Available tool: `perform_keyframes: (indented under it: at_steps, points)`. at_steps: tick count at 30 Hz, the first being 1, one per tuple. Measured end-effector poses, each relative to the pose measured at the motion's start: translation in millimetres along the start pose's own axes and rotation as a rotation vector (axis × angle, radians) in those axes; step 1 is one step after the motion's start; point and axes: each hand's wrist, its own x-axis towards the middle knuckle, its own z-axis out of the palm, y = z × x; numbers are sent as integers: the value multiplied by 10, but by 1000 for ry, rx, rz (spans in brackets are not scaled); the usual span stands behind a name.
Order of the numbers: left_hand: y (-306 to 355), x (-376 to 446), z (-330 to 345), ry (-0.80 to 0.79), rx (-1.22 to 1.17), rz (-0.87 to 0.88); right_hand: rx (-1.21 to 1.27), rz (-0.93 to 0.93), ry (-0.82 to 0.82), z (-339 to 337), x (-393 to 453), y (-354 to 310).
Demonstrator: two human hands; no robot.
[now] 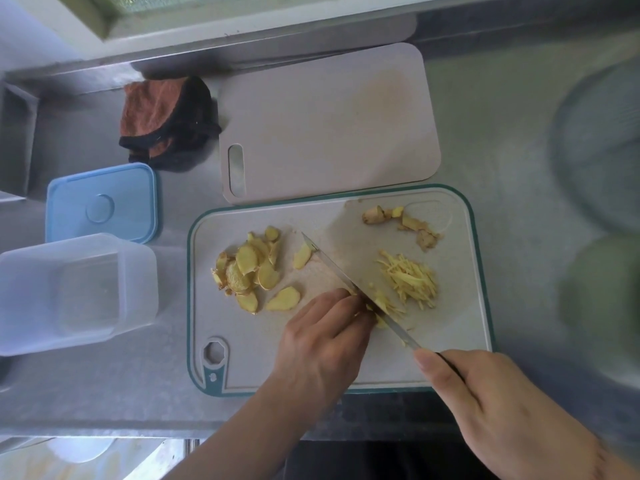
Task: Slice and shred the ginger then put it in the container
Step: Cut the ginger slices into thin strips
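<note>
Gripping knife (360,292) handle, right hand (498,403) cuts on teal-rimmed cutting board (464,323). Left hand (322,344), fingers curled, pins ginger piece against blade. Ginger slices (249,268) on board's left, shreds (410,280) right; open container (74,292) beside board's left edge.

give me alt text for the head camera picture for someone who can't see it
On a green-rimmed cutting board, the right hand cuts with a knife while the left hand pins ginger. Ginger slices lie left of the blade, shreds right; an open clear container stands left.
</note>
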Motion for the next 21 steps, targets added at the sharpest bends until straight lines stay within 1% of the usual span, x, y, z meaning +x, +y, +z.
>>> perform_keyframes:
  at_steps: [7, 11, 16, 21]
  points:
    - [0, 13, 17, 20, -8, -7, 32, 39, -57, 5, 45, -22]
    - [-11, 15, 18, 29, -30, -7, 8, 24, -32, 68, 127, 7]
    - [-8, -22, 15, 10, 10, -5, 27, 32, 14, -57, 143, 25]
    - [8, 2, 6, 5, 22, -12, 27, 9, -21, -50, 61, -7]
